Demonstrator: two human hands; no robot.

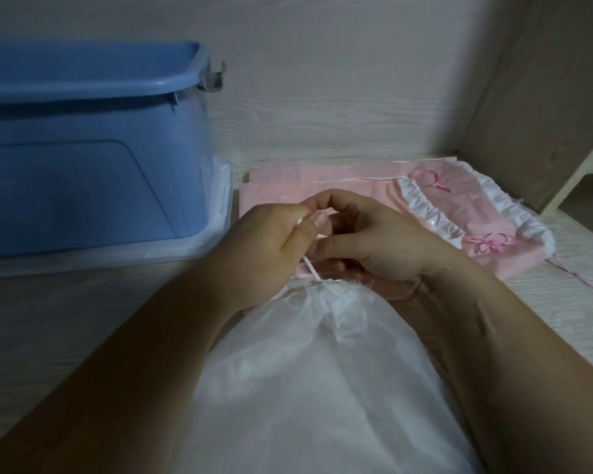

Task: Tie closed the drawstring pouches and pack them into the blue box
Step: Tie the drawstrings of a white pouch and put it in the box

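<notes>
White pouch (322,371) just below left hand's (274,241) grip on its drawstring (310,265)

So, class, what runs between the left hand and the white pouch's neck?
A white drawstring, running from the left hand down to the white pouch; the head view shows it.

Person, two arms in view.
- Left hand (274,234): bare; thumbnail (319,218) short and plain.
- Right hand (383,241): bare, skin creased at the wrist.
- Left forearm (144,350) and right forearm (513,343): bare down to the lower edge of the view, partly in shadow.
</notes>
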